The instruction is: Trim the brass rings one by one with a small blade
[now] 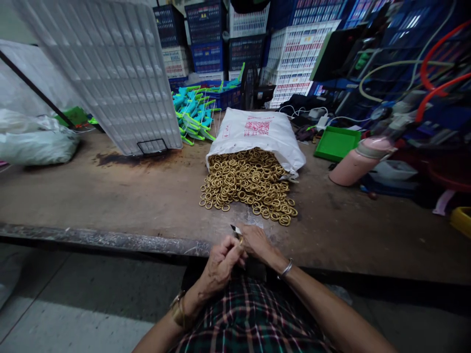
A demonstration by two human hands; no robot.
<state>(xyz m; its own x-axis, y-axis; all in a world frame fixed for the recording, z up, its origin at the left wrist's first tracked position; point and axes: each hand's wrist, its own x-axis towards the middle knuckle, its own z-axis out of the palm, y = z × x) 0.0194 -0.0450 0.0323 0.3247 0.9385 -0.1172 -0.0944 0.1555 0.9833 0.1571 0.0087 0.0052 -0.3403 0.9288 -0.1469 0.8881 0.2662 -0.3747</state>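
My left hand [220,267] and my right hand [255,242] meet at the near edge of the brown worktable [110,196], fingers curled together. My right hand grips a small blade [235,228] whose tip sticks out to the left. A brass ring [241,240] shows between the two hands, pinched by my left fingers. Just beyond them lies a heap of brass rings [248,184] spilling from a white sack with red print [257,132].
A tall white plastic grid panel [114,68] leans at the back left beside white bags [35,139]. Teal and green plastic parts [193,113], a green tray [336,143] and a pink bottle [358,159] lie further back. Stacked crates [257,44] line the rear.
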